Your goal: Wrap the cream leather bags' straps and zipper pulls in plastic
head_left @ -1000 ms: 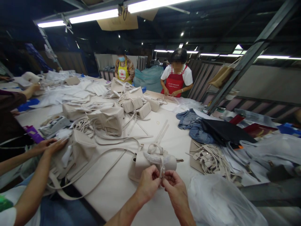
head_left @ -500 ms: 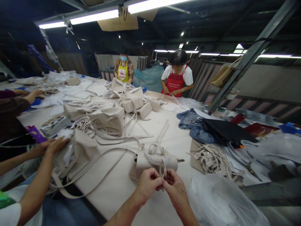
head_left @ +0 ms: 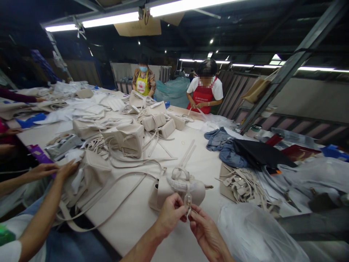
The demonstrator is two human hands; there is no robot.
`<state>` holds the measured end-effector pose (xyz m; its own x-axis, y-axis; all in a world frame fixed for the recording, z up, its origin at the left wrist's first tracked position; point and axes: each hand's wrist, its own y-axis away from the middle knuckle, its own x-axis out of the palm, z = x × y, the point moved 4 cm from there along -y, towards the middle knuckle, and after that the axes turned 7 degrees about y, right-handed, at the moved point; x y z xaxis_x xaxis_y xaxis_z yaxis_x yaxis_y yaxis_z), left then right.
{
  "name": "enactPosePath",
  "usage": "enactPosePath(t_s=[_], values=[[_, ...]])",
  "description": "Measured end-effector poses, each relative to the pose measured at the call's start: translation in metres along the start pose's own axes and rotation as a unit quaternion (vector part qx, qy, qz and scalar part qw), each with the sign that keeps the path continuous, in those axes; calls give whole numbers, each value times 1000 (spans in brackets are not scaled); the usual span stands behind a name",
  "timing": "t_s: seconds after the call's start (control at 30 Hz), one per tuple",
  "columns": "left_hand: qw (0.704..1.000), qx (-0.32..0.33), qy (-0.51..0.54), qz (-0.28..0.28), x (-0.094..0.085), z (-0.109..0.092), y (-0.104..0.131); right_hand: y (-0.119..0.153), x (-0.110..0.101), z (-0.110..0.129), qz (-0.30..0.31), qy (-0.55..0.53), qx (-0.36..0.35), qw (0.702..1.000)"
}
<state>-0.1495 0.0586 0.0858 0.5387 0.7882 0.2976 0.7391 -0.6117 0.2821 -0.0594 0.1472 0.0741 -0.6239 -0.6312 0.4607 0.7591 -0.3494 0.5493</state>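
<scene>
Shifted lower and a little outward since the earlier frame: right hand (head_left: 205, 229), with the small metal buckle (head_left: 189, 199) now more exposed above the fingertips. Barely displaced: left hand (head_left: 169, 215) and the pale bag (head_left: 164, 192). Already in place, as far as visible: bag closed over its front, handle (head_left: 184, 171) standing up on top, clear wrapping around part of the handle area, buckle hanging at the front. Unfinished at this point, by judgement: narrow strap (head_left: 188, 214) at the buckle, with its end not yet lying free or flat. Cannot tell, behind the fingers, about full threading or fastening. Left hand pinching the strap between thumb and forefinger just below the buckle; right hand likewise closed on it from the other side, thumb and fingertips together, remaining fingers loosely curled. Bag resting on the desk (head_left: 120, 227), directly beyond both hands, front towards the wearer. Cream or light beige in colour, smooth and leather-like, rounded at the right end, with a small metal-tipped piece (head_left: 208, 187) jutting out there and a dark opening at the left side. Behind and to the left of the bag: similar pale bags (head_left: 132, 140) in a pile. To its right: heap of loose straps (head_left: 244, 185). Nearer and to its right: translucent plastic (head_left: 256, 231). Farther left of it: co-worker's hand (head_left: 67, 169) against another pale bag (head_left: 95, 173).
</scene>
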Motion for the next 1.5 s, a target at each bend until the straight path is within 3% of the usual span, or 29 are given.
enactPosePath(t_s=[0.27, 0.33, 0.4, 0.5, 0.67, 0.83, 0.87, 0.93, 1.0, 1.07, 1.13, 1.23, 1.3, 1.33, 1.43, 1.5], values=[[1000, -18, 1, -18, 4, 6, 0, -2, 0, 1, -43, 128, -32, 990], [999, 12, -32, -31, 6, 2, 6, -3, 2, 3, -57, 122, -54, 989], [990, 88, -108, -35, 9, -6, 13, -3, 3, 6, -64, 102, -80, 989], [950, 187, -249, -14, 11, -15, 22, -4, 5, 9, -54, 89, -107, 989], [893, 270, -357, 53, 9, -22, 21, -7, 1, 12, -75, 176, -170, 967], [785, 404, -469, -36, 16, -39, 23, -4, 6, 12, -123, 312, -260, 905], [785, 409, -462, -51, 16, -42, 22, -3, 8, 11, -129, 329, -264, 897], [833, 371, -403, -70, 12, -45, 15, 1, 12, 8, -115, 320, -260, 904], [898, 299, -314, -74, 5, -46, 5, 5, 17, 2, -63, 250, -237, 937], [936, 237, -248, -72, -2, -48, -3, 11, 21, -4, -6, 173, -192, 966], [946, 207, -237, -73, -5, -53, -6, 17, 23, -11, 26, 154, -141, 978], [931, 180, -308, -83, -6, -58, -3, 20, 21, -16, 40, 187, -95, 977], [926, 142, -345, -61, -3, -54, -2, 18, 16, -19, 36, 205, -88, 974], [937, 109, -331, -34, -1, -48, -2, 15, 13, -22, 41, 220, -81, 971], [987, -22, -152, 47, 6, -28, -6, 8, 6, -38, 78, 285, -44, 954], [996, -78, -36, 39, 9, -20, -11, 4, 0, -49, 65, 313, -30, 947]])
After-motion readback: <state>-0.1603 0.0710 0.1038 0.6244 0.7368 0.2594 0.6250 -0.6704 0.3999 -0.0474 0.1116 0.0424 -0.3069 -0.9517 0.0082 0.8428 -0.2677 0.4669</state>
